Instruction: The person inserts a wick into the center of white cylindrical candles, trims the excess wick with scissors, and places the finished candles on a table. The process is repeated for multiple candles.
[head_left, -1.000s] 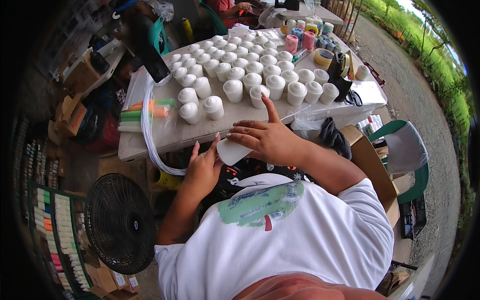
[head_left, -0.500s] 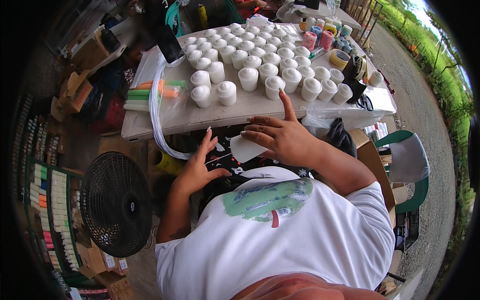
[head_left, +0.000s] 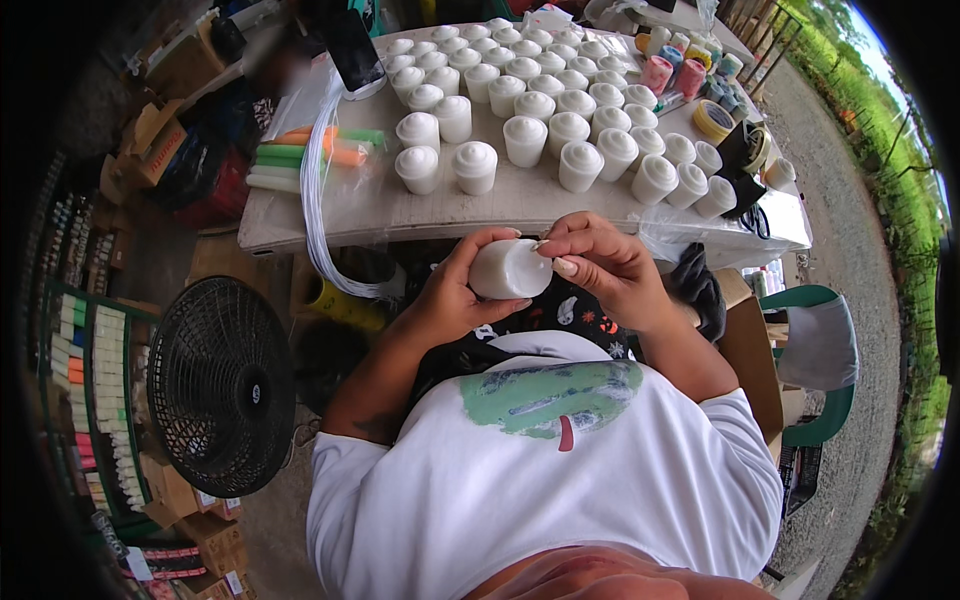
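Note:
In front of my chest I hold a white wax candle [head_left: 510, 268], a short smooth cylinder tipped onto its side with its flat end facing right. My left hand [head_left: 448, 295] is closed around it, thumb underneath and fingers over the top. At the rim of that flat end, the thumb and fingertips of my right hand [head_left: 618, 272] are pinched together; what lies between them is too small to make out. Beyond my hands, several rows of white candles with domed tops, among them one near the front [head_left: 525, 140], stand upright on the table [head_left: 370, 218].
A bundle of thin white strands [head_left: 313, 190] hangs over the table's left edge, beside green, orange and white sticks [head_left: 275, 165]. Tape rolls [head_left: 712, 120] and coloured candles [head_left: 690, 78] stand at the right. A black fan [head_left: 222, 385] is at my left, a green chair [head_left: 822, 425] at my right.
My left hand has gone from spread fingers to a grip around the candle. My right hand has moved off the candle's body to its right end. The candle has turned and the view has shifted.

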